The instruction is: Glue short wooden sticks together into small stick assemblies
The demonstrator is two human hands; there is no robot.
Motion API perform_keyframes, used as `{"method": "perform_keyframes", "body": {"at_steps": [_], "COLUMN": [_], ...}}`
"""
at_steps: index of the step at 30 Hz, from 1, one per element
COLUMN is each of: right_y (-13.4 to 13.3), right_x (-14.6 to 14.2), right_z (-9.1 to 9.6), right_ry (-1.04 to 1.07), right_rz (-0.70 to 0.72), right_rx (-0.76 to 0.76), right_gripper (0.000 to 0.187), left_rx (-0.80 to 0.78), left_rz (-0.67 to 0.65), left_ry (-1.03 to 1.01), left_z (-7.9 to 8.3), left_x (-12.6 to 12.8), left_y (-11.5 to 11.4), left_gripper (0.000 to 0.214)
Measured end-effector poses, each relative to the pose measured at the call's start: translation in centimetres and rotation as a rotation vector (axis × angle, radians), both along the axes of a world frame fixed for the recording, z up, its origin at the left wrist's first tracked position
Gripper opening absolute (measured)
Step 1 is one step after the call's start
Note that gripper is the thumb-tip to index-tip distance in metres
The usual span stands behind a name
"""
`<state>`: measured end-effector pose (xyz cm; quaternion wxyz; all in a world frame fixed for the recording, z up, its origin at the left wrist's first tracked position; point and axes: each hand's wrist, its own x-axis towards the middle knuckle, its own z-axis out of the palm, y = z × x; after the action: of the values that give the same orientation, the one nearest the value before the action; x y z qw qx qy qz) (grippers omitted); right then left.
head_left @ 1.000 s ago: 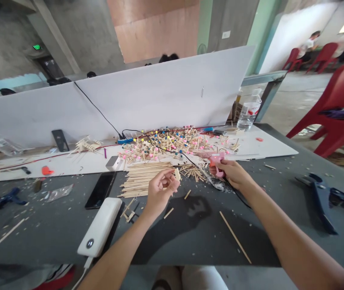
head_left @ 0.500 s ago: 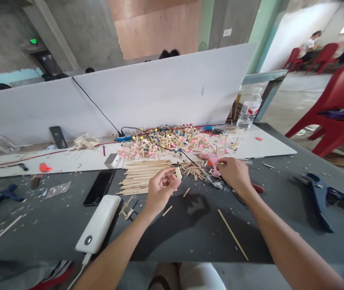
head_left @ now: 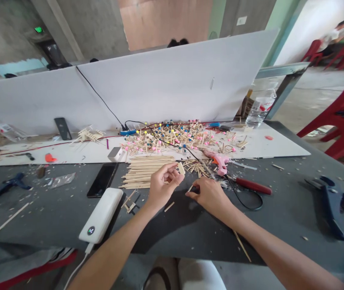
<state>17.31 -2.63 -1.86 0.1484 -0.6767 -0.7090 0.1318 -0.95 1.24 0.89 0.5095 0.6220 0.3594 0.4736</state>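
Observation:
Between the thumb and fingers of my left hand (head_left: 164, 183) is a small piece made of short wooden sticks (head_left: 181, 169), held just above the table. My right hand (head_left: 209, 193) pinches a short wooden stick (head_left: 190, 188) close to the tabletop, a little to the right of the left hand. Another short stick (head_left: 169, 206) lies between my forearms. Behind my left hand is a row of long wooden sticks (head_left: 141, 171). Cut short sticks (head_left: 197, 166) lie behind both hands. A pink glue gun (head_left: 221, 163) rests beyond my right hand, its nozzle near stringy glue.
A red-handled tool (head_left: 253, 185) and blue cutters (head_left: 331, 205) lie at right. The white power bank (head_left: 102, 215) and black phone (head_left: 102, 180) are at left. Ball-tipped sticks (head_left: 172, 137) heap along the white board (head_left: 159, 92). A water bottle (head_left: 262, 106) stands back right.
My right hand has left the glue gun, moved left and toward me, and taken a short stick from the table. My left hand still holds the small stick piece. The view has shifted slightly.

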Motion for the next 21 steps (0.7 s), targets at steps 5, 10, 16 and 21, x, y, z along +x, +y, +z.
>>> {"method": "perform_keyframes", "body": {"at_steps": [5, 10, 16, 21], "right_y": [0.0, 0.0, -0.5, -0.6], "right_x": [0.0, -0.5, -1.3, -1.6], "right_z": [-0.6, -0.8, -0.3, -0.3], "right_ry": [0.021, 0.023, -0.073, -0.094], "right_rz": [0.014, 0.019, -0.053, -0.053], "right_rx": [0.006, 0.029, 0.035, 0.043], "right_gripper": [0.030, 0.030, 0.033, 0.031], "left_rx": [0.021, 0.042, 0.052, 0.052], "left_rz": [0.006, 0.001, 0.004, -0.005], "left_ry": [0.001, 0.003, 0.021, 0.038], "left_z": [-0.1, 0.0, -0.1, -0.1], "left_x": [0.0, 0.0, 0.1, 0.2], "left_y": [0.0, 0.0, -0.1, -0.3], "left_gripper": [0.050, 0.049, 0.049, 0.049]}}
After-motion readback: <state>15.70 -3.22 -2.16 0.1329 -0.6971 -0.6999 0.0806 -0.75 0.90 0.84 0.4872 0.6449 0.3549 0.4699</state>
